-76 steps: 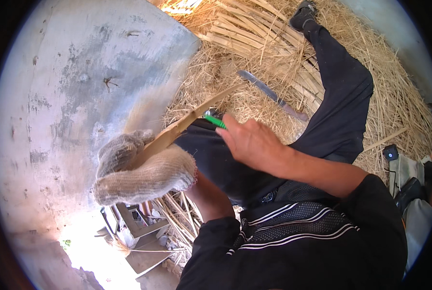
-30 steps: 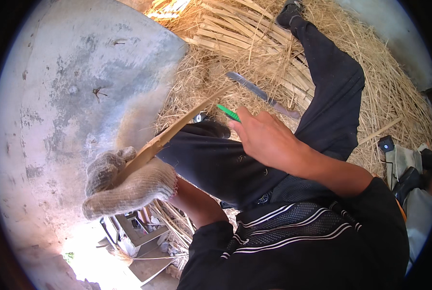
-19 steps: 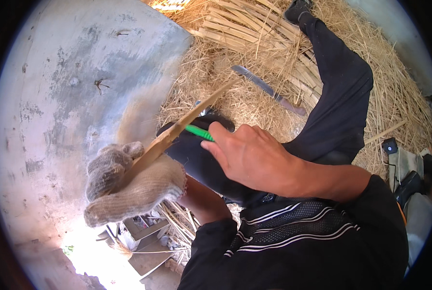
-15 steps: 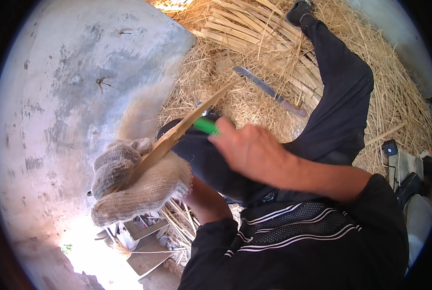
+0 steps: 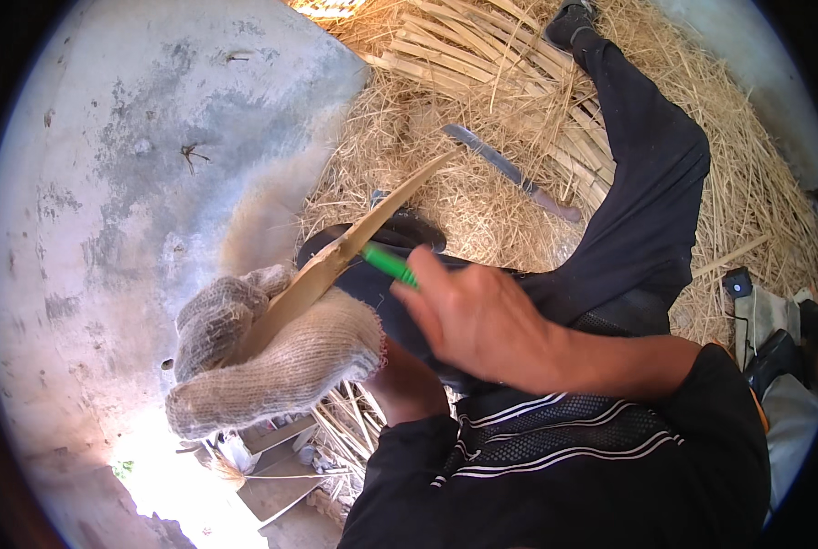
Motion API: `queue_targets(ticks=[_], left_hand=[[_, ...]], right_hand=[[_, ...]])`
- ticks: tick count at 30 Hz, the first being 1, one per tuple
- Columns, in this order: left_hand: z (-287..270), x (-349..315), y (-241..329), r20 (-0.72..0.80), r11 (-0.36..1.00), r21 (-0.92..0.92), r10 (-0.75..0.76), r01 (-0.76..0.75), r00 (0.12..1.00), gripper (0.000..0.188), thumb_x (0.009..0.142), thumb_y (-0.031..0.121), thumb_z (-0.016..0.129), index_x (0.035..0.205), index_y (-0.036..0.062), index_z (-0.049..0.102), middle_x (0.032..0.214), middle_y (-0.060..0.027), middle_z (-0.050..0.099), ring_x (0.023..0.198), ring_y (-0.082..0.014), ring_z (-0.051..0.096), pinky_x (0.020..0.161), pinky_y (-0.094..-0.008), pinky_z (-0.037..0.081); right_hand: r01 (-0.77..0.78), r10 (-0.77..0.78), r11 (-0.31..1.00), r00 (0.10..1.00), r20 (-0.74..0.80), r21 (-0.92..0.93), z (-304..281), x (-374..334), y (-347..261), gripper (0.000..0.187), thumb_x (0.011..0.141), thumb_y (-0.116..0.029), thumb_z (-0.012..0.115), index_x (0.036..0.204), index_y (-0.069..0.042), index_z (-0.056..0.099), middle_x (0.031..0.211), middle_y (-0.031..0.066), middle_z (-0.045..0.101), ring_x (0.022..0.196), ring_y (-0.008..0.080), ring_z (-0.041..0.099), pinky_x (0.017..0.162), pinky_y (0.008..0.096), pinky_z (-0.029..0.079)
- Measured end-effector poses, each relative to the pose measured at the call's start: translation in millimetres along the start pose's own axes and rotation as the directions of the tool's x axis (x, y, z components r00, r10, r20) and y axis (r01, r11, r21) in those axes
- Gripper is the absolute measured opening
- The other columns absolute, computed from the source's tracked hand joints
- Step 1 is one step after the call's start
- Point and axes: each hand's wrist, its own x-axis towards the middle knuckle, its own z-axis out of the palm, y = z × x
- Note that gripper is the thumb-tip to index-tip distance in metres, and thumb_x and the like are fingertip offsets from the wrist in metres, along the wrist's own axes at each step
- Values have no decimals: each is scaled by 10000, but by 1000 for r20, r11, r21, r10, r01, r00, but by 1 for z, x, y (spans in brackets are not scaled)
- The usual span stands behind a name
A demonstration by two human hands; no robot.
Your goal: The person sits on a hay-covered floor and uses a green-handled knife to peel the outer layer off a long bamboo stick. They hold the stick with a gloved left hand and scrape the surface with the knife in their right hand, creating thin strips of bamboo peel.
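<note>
My left hand [image 5: 276, 371], in a thick grey-beige knitted glove, is closed round the wide end of a pale split-bamboo strip [image 5: 335, 254]. The strip slants up and away to the right, narrowing to a point. My bare right hand [image 5: 491, 316] is wrapped round a green-handled tool [image 5: 389, 263], whose front end meets the strip just beyond the glove. Whatever blade it has is hidden at the strip.
A long knife [image 5: 500, 166] with a worn handle lies on straw and shavings [image 5: 464, 215] ahead. Behind it is a pile of split strips [image 5: 455, 55]. My legs in dark trousers [image 5: 651, 165] spread round the work. A stained pale wall [image 5: 125, 183] stands at left.
My right hand and the green-handled tool have shifted slightly down along the strip. My left hand still grips the strip, nearly in place. More of a dark shoe shows behind it.
</note>
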Motion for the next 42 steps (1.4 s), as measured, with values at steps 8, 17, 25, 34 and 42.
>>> queue_targets(ticks=[8,17,25,34,42], left_hand=[[12,1,1,-220,993,6,-112,116,969,471,1012,478,379,776,81,471,684,-41,494,518,-122,466,427,-241,396],[3,-4,-13,-76,998,-43,-39,36,996,485,1014,479,374,758,80,480,635,-71,507,502,-131,488,429,-253,433],[8,-1,-7,-177,972,-50,-237,231,955,531,1006,499,364,716,69,481,591,-87,512,500,-147,536,419,-249,447],[-3,2,-23,116,964,-265,71,-37,991,516,1010,485,355,750,61,491,637,-61,509,478,-140,477,402,-240,408],[-31,-4,-68,60,984,-158,-78,87,995,528,1002,523,356,1022,15,497,828,-94,562,596,-157,585,520,-246,563]], right_hand=[[-94,98,982,995,18,-163,3,2,7,238,937,-207,586,903,-5,465,499,211,533,494,416,597,450,481,489],[47,-71,968,993,-91,-247,4,9,29,236,935,-218,588,903,-11,477,504,206,540,497,420,599,447,489,492],[57,-85,962,992,-95,-267,8,9,30,243,935,-229,581,902,-6,491,547,231,568,556,441,621,486,496,514],[-58,98,897,993,70,-439,0,26,114,280,971,-236,506,935,37,559,686,254,625,661,414,662,568,474,542],[6,-8,998,1000,-26,-55,-27,7,0,261,973,-244,532,1020,12,504,551,221,549,539,418,599,494,479,453]])
